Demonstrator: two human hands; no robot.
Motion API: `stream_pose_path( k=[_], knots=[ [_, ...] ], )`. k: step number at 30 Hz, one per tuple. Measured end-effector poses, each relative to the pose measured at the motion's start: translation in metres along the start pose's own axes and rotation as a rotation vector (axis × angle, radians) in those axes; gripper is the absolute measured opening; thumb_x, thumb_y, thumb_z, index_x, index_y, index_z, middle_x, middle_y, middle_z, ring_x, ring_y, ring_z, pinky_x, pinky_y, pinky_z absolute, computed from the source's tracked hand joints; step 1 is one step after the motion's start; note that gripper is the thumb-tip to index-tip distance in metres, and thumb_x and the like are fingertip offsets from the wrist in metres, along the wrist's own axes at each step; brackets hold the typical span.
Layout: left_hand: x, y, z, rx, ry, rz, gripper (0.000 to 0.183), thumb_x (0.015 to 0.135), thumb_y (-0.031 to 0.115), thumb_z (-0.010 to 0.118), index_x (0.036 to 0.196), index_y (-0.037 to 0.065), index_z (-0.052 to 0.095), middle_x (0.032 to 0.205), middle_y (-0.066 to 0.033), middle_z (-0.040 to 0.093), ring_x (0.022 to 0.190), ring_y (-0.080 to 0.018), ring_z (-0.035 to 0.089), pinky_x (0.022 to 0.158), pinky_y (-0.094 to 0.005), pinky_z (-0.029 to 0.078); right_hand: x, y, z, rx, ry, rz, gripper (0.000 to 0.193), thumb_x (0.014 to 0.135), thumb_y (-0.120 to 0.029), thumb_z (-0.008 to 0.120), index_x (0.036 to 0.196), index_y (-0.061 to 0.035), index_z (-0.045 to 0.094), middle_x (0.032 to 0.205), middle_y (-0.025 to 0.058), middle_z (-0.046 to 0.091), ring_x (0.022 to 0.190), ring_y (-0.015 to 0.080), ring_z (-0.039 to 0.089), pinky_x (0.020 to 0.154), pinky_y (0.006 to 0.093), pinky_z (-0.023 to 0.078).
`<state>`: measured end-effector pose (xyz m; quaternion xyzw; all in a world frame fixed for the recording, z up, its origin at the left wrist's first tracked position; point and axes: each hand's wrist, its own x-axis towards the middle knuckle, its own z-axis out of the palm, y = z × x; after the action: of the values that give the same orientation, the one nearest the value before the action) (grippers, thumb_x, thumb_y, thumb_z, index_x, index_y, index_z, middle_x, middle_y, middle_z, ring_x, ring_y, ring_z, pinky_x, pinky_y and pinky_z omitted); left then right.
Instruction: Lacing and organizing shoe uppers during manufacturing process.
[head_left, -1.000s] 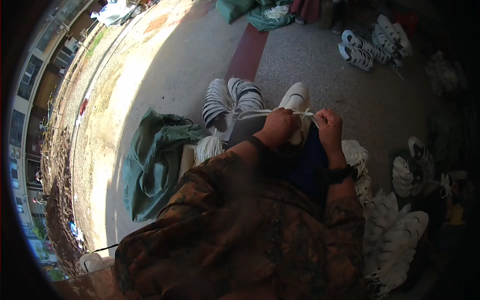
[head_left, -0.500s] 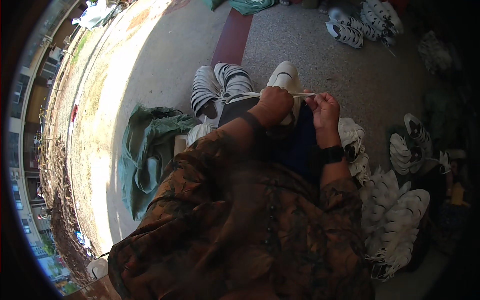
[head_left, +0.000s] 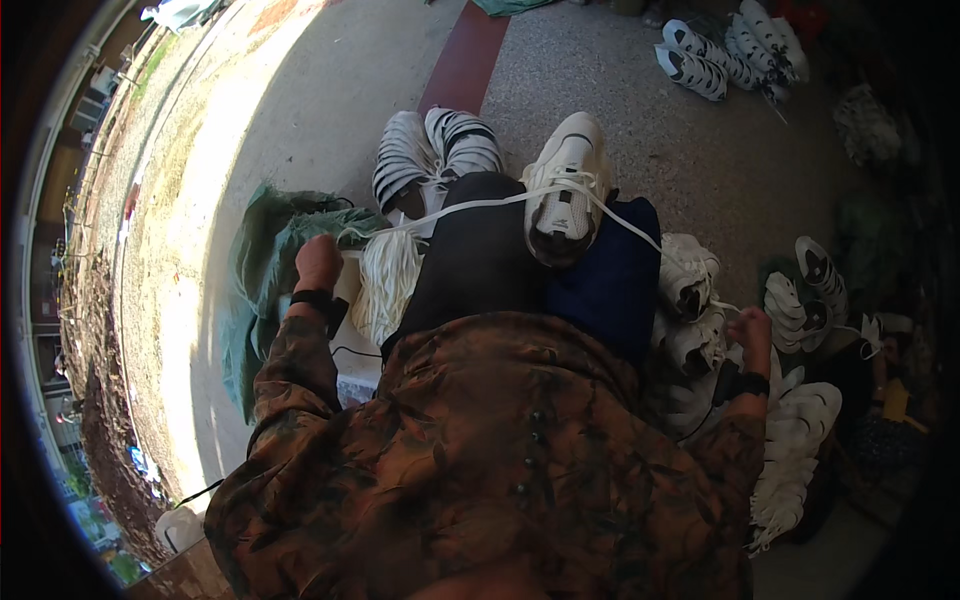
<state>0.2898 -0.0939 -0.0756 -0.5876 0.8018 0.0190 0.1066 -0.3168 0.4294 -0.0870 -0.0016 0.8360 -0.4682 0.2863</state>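
A cream-white sneaker (head_left: pixel 568 190) rests across my knees, its toe pointing away from me. From its upper, a long white shoelace (head_left: pixel 470 203) stretches out to both sides. Out to the left, beside a green sack, my left hand (head_left: pixel 318 264) is closed at that end of the lace. My right hand (head_left: pixel 750 332), closed as well, is far out to the right with the other end. The fingers of both hands are curled, so the grip itself is partly hidden. Below my left hand's end of the lace hangs a bundle of white laces (head_left: pixel 388 285).
Striped white-and-black shoe uppers (head_left: pixel 405 165) stand beyond my left knee. A green sack (head_left: pixel 255 290) lies at the left. More white shoes (head_left: pixel 688 275) and stacked pale uppers (head_left: pixel 795 440) crowd the right side. Another group of shoes (head_left: pixel 735 55) lies farther off on the floor.
My hands were close together over the sneaker, holding the lace. They have swung wide apart, left and right, drawing the lace out long. The sneaker now shows in full.
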Motion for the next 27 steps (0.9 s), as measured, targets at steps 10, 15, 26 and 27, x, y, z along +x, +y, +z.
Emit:
stream_pose_path(
  k=[10,15,26,27],
  knots=[
    [0.017,0.263,-0.069,-0.191,0.298,0.801,0.014,0.082,0.019,0.055,0.086,0.008,0.064,0.075,-0.0132,0.064,0.072,-0.0325,0.064,0.063,-0.0410,0.050,-0.066,-0.173,0.281,-0.220,-0.311,-0.666,0.006,0.076,-0.006,0.062,0.077,0.0007,0.062,0.065,0.0002,0.057,0.060,0.0073,0.051,0.056,0.0244,0.042],
    [0.000,0.304,-0.075,-0.183,0.199,0.847,0.015,0.081,0.023,0.057,0.082,0.011,0.067,0.079,-0.0100,0.066,0.078,-0.0273,0.066,0.066,-0.0384,0.052,-0.070,-0.169,0.320,-0.162,-0.139,-0.770,0.015,0.069,-0.011,0.064,0.074,0.0034,0.064,0.063,0.0140,0.063,0.057,0.0154,0.059,0.058,0.0316,0.047],
    [0.005,0.318,-0.075,-0.328,0.203,0.693,0.015,0.077,0.018,0.058,0.082,0.005,0.065,0.083,-0.0127,0.066,0.079,-0.0272,0.066,0.068,-0.0370,0.053,-0.058,-0.169,0.326,0.359,-0.420,-0.328,0.008,0.078,0.000,0.057,0.082,0.0014,0.063,0.072,0.0062,0.062,0.063,0.0141,0.059,0.061,0.0298,0.048],
    [0.009,0.319,-0.074,-0.369,0.196,0.644,0.014,0.078,0.017,0.059,0.079,0.005,0.065,0.087,-0.0133,0.067,0.079,-0.0263,0.067,0.068,-0.0357,0.053,-0.057,-0.171,0.323,0.428,-0.528,-0.243,0.007,0.080,-0.001,0.056,0.084,0.0002,0.062,0.074,0.0047,0.061,0.065,0.0137,0.058,0.062,0.0290,0.048]
  ],
)
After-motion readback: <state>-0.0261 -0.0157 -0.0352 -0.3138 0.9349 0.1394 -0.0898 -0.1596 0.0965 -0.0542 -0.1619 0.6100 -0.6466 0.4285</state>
